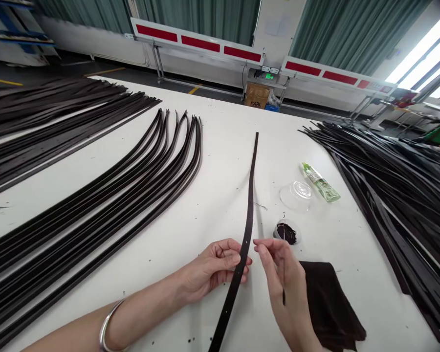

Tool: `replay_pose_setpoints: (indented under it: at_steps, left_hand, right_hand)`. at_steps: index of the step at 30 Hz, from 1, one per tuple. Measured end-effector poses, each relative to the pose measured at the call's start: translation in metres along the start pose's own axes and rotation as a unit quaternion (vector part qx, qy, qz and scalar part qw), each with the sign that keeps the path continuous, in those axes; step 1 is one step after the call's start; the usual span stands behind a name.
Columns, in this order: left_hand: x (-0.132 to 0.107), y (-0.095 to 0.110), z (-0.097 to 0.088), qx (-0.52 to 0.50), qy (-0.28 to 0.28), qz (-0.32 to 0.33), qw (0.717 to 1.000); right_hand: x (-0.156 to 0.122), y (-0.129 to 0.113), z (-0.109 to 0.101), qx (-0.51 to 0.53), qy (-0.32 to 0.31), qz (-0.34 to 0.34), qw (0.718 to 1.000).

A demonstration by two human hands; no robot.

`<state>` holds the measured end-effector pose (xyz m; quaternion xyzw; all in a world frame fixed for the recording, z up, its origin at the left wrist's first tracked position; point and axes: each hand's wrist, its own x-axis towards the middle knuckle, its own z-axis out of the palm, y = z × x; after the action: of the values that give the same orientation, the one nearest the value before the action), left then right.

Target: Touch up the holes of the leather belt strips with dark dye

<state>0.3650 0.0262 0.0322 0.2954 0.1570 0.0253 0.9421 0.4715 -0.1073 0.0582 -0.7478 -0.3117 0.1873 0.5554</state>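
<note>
1 long, narrow, dark-brown, leather-like strap [250, 205], held aloft.
Gently curved, far end free and pointing away, near end out of view, small pale dots along its face.

Over the middle of the table [227, 142], one strip [250, 205] runs away from the wearer, with the left hand [216, 266] around its nearer half and the right hand [286, 281] just to its right; something thin seems to lie inside the right hand, largely hidden by the fingers. Just beyond that hand stands a small cup [297, 235] with a substance in it, then a plastic tub [296, 195], and right of the tub a tube [318, 181]. A cloth [332, 298] lies right of the right wrist. A row of strips [66, 210] lies to the left, with bundles [51, 132] beyond; a heap of strips [399, 195] lies along the right side. Past the far edge stands a cardboard box [256, 94].
</note>
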Motion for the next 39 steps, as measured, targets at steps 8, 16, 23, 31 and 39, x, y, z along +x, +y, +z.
replay_pose_setpoints:
  at_steps: [8,16,23,31,39]
  left_hand:
    - [-0.003,-0.001,0.0,-0.006,-0.004,-0.013,1.0]
    - [-0.003,-0.001,0.001,-0.005,0.007,-0.025,1.0]
    - [-0.003,-0.002,0.001,-0.02,0.071,-0.03,0.997]
    - [0.0,-0.001,-0.006,0.007,0.115,-0.055,0.992]
    - [0.002,-0.001,-0.007,0.032,0.109,-0.064,0.991]
  right_hand:
    - [0.038,-0.014,0.001,0.053,-0.026,-0.008,0.998]
    - [0.063,-0.012,-0.013,-0.003,-0.04,-0.054,0.998]
    - [0.055,0.001,-0.068,-0.186,0.05,-0.093,0.977]
    - [0.075,0.024,-0.1,-0.026,0.02,-0.015,0.999]
    - [0.075,0.046,-0.079,-0.274,0.021,-0.241,0.931]
